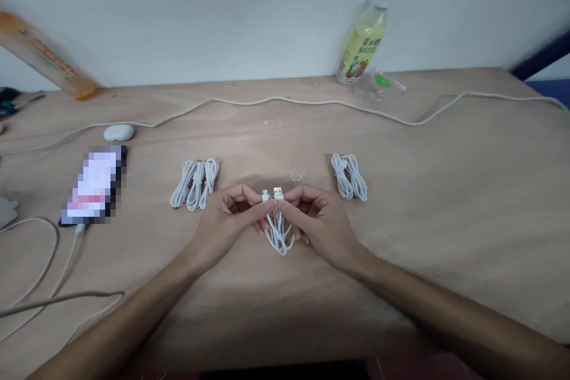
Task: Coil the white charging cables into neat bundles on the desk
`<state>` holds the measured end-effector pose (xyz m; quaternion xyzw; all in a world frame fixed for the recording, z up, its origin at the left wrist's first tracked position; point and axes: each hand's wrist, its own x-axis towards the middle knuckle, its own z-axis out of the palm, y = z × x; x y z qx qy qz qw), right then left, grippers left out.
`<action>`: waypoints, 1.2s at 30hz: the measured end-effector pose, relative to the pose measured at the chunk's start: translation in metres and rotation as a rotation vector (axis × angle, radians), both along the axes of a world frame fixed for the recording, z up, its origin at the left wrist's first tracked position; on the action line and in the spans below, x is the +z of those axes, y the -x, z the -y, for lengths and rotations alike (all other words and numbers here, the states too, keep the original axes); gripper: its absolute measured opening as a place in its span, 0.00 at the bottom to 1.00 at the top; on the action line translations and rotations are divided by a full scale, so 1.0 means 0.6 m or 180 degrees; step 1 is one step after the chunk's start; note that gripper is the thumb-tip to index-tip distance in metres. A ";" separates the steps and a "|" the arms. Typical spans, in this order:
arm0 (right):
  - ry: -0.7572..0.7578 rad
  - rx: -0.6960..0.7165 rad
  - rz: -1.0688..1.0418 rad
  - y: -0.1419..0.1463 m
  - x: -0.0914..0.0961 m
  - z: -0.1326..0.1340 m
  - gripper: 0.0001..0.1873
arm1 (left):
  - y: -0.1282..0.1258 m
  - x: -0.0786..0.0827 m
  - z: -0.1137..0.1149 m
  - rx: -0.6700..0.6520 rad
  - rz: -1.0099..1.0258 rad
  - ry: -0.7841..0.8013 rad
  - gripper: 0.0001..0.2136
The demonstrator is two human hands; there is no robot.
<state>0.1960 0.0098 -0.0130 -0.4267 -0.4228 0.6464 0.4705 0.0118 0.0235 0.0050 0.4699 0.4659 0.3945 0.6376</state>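
My left hand (229, 217) and my right hand (314, 217) meet at the middle of the wooden table (427, 190). Together they pinch a coiled white USB cable (278, 231), its two plugs sticking up side by side between my fingertips and its loops hanging below. To the left lie several bundled white cables (195, 183) in a row. To the right lies another bundled white cable (348, 176). Two small loose twist ties (297, 174) rest on the table just beyond my hands.
A phone (94, 185) with a charging lead lies at the left, beside a small white case (118, 132). A long white cord (312, 102) runs across the back. A drink bottle (363, 38) stands by the wall; an orange bottle (44, 56) leans at far left.
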 end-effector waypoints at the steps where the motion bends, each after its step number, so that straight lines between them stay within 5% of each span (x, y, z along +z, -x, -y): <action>1: 0.0004 -0.0010 0.0001 0.000 0.000 0.000 0.16 | -0.001 0.000 0.000 -0.0004 0.0006 -0.0003 0.13; 36: 0.0154 -0.0091 -0.0123 -0.004 -0.005 -0.001 0.16 | 0.002 -0.007 0.003 -0.0198 0.0208 -0.0380 0.08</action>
